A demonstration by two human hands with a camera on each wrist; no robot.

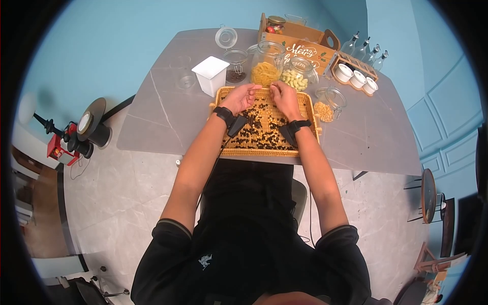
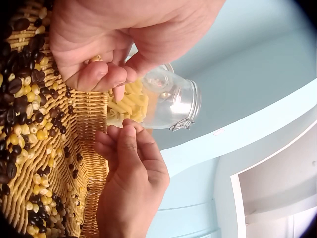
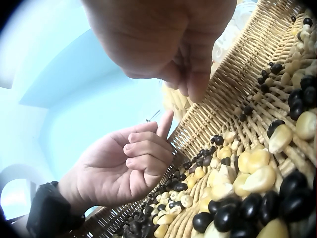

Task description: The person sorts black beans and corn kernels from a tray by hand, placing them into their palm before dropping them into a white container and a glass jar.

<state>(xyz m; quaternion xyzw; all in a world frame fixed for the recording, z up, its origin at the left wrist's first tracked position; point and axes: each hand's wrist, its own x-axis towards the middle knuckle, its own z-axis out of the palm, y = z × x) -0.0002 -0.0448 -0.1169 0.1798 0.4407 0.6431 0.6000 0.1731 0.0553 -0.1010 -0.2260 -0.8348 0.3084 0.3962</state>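
A rectangular wicker basket (image 1: 264, 153) holds scattered yellow corn kernels (image 3: 260, 181) and dark beans (image 3: 250, 206). Over its far side, my left hand (image 1: 242, 97) has its palm turned up and fingers curled, with the index finger reaching out. A pale yellow corn kernel (image 2: 96, 58) shows inside those curled fingers in the left wrist view. Just to the right, my right hand (image 1: 286, 99) is bent at the far rim, its thumb (image 2: 129, 141) pressed against the forefinger; nothing shows between them. The two hands are close together but apart.
Behind the basket stand a glass jar of penne (image 1: 265, 73), a jar of pale green pieces (image 1: 295, 80), a jar with dark contents (image 1: 235, 75) and a white square container (image 1: 210, 76). A jar of yellow kernels (image 1: 324, 111) lies right. Farther back are a wooden crate (image 1: 300, 48) and bottles (image 1: 361, 50).
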